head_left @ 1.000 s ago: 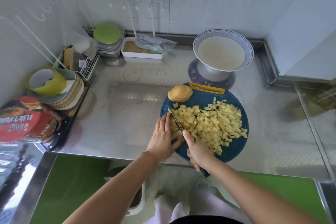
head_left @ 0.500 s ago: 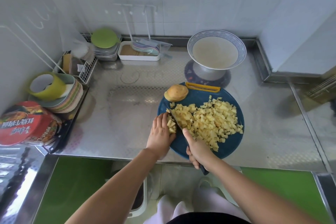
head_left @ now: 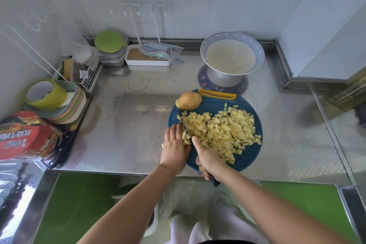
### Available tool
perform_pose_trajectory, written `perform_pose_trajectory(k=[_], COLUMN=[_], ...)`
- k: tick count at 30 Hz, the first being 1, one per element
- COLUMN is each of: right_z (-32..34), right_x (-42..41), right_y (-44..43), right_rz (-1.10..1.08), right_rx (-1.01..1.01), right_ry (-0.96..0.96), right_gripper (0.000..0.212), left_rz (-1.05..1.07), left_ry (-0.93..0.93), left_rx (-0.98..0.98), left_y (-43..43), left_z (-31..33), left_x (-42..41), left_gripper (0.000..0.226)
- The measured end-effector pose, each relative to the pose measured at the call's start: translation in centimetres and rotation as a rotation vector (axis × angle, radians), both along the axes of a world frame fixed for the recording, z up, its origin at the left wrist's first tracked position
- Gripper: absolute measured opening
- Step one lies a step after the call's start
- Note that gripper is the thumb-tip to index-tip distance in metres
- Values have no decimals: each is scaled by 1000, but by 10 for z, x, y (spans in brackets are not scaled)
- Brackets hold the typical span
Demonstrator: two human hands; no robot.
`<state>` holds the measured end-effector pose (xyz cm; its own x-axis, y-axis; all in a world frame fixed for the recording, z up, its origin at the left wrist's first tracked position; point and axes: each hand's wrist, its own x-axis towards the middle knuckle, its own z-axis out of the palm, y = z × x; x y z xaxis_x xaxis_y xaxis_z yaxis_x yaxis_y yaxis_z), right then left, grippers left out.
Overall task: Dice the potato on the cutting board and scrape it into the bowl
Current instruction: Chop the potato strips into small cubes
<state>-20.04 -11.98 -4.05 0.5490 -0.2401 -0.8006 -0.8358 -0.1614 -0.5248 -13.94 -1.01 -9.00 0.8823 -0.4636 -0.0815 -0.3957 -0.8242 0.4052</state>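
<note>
A round blue cutting board with a yellow handle lies on the steel counter and carries a heap of diced potato. An uncut potato end sits at the board's far left rim. My right hand grips the dark handle of a knife, its blade along the left side of the heap. My left hand rests flat at the board's left edge, fingers against a few potato pieces beside the blade. Behind the board stands a wide white bowl with a blue patterned rim.
A white tray of utensils and a green-lidded container stack line the back wall. Stacked plates with a yellow-green cup and a red noodle package sit at the left. The counter's front edge runs below my wrists.
The left hand has slid slightly toward the board's left edge beside the blade. The knife stays at the left side of the heap.
</note>
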Motion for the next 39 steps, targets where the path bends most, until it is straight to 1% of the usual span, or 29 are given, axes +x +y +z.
perform_pose_trajectory(k=[3,4,8,12,14,18,20,27,30,33,36,39], right_z=[1,1,1,5,3,-1,-1,7,9,6,4,2], right_x=[-3,-2,1,-1,-1,1,0,17,28,31,22,8], right_y=[-7,-7,0,-5,-5,-8,-9,-6,-2,1,-2,-6], right_rz=[-66,-60,68,108,93,25,17,78,87,17,-37,-74], right_rx=[113,93,-105,-154,-138,-26,-6,-64,-93,-48,24,58], right_ry=[-27,-26,-37,-18,-24,-14,-4,9,-7,-46,-94,-98], right_gripper=[69,70,76,78,77,73,73,74,77,80,75,72], left_rz=[7,10,34,48,48,52,48,32,25,39,53,39], left_ry=[-22,-30,-14,-7,-11,-11,-12,-4,12,30,-12,5], left_rx=[-17,-16,-23,-7,-13,-30,-24,40,26,-4,-5,19], left_y=[-3,-4,-5,-7,-8,-8,-8,-7,-6,-8,-10,-9], left_z=[2,3,4,6,6,7,7,4,5,7,4,3], left_x=[1,1,2,3,4,5,4,4,5,4,4,4], left_gripper=[73,72,72,72,71,71,72,75,74,73,73,74])
